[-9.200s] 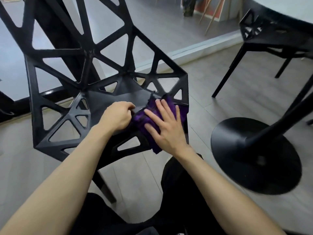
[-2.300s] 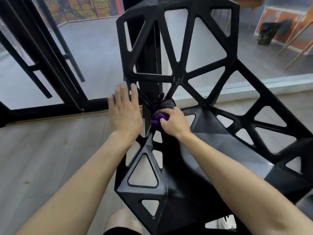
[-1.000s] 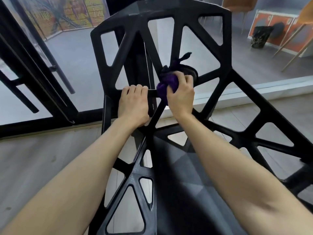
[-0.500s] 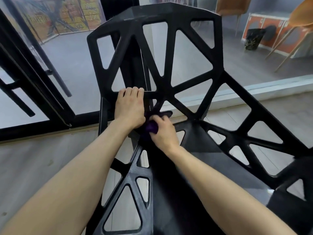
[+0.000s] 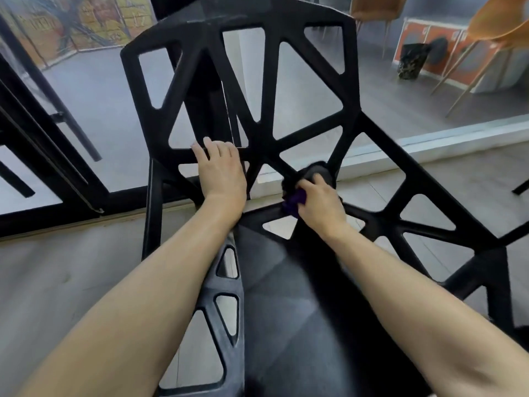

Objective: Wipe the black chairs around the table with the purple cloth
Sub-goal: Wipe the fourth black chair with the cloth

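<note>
We look down over the black chair (image 5: 243, 22), whose open lattice back fills the upper centre of the frame and whose seat runs down to the lower edge. Both bare forearms reach in from the bottom corners and converge on the lower part of the back.

The left hand (image 5: 221, 173) lies palm down just left of centre, on the horizontal bar of the back. Its fingers (image 5: 213, 151) are pressed together and nearly straight, their tips reaching just past the bar's far edge; this grip is relaxed and closes on nothing. We cannot see the thumb.

The right hand (image 5: 322, 203) sits a little right of centre, knuckles up, wrist bent slightly inward. Its fingers are curled round the bunched purple cloth (image 5: 293, 200), a tight grip that presses the cloth against the joint where several struts meet at the foot of the back. Only a small purple fold shows at the hand's left side; a dark blurred lump just above the knuckles may be more of the cloth, but we cannot tell.

A grey floor (image 5: 57, 267) spreads at left, a black door frame (image 5: 43, 144) crosses the upper left, and orange chairs (image 5: 498, 21) and a dark bin (image 5: 412, 61) stand in the upper right.
</note>
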